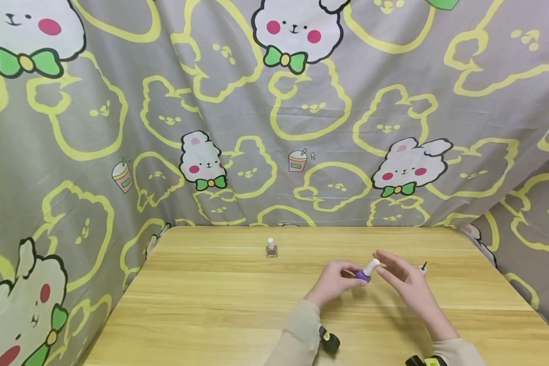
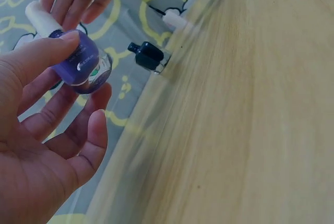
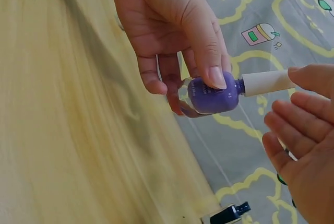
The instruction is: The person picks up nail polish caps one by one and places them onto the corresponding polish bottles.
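My left hand (image 1: 334,280) grips a small nail polish bottle (image 3: 213,96) of purple polish in clear glass, its thumb pressed on the front. The bottle is tilted and held above the table. A long white cap (image 3: 263,83) sits at its neck, and a strip of purple neck shows below the cap. My right hand (image 1: 404,281) pinches the cap's far end; the thumb is on it, and the other fingers spread loosely beside it. The right index finger is mostly hidden in the right wrist view.
A capless dark polish bottle (image 2: 150,57) stands past the right hand, hidden in the head view. Near it lies a white cap with its brush upward (image 1: 423,269). A brownish polish bottle (image 1: 272,250) with a white cap stands at the back of the wooden table (image 1: 201,295). A patterned curtain (image 1: 256,193) hangs behind.
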{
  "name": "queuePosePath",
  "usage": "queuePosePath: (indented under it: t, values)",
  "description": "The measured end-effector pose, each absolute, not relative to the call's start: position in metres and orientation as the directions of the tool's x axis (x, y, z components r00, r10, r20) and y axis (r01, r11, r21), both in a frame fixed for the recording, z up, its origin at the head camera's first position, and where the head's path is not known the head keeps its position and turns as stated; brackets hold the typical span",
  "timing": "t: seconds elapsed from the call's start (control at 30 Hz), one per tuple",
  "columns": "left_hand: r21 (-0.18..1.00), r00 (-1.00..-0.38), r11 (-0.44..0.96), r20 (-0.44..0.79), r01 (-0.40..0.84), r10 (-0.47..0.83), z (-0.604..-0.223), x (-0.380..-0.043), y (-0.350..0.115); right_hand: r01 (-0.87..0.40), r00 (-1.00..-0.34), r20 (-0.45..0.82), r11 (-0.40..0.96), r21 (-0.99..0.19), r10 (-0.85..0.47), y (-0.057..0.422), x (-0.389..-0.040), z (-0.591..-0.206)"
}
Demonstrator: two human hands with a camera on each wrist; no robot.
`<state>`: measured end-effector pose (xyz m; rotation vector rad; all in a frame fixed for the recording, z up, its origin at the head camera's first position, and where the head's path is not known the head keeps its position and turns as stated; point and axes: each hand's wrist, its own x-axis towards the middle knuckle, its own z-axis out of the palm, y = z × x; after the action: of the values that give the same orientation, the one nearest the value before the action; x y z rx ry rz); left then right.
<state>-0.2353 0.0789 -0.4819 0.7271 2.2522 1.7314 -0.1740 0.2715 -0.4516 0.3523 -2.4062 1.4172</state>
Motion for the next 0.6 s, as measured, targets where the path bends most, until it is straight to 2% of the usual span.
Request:
queuePosePath:
  t: [0.17,0.33,0.6]
  values:
    - [0.951,-0.857,0.203,0.104,0.235,0.505,-0.4818,-0.2343,0.0788,-0.410,-0.908,0.411,0.384,-0.828,-0.084,0.2718,-0.1769,-0.4565]
    - [0.953,-0.856,0.201,0.097,0.227,0.508,-0.4820,-0.2331,0.0783,-0.424,-0.901,0.423,0.404,-0.810,-0.099,0.2696,-0.1758,-0.4581]
    - [0.955,-0.859,0.194,0.102,0.226,0.502,-0.4832,-0.2327,0.0789,-0.365,-0.907,0.420,0.447,-0.817,0.027,0.2623,-0.1724,-0.4558]
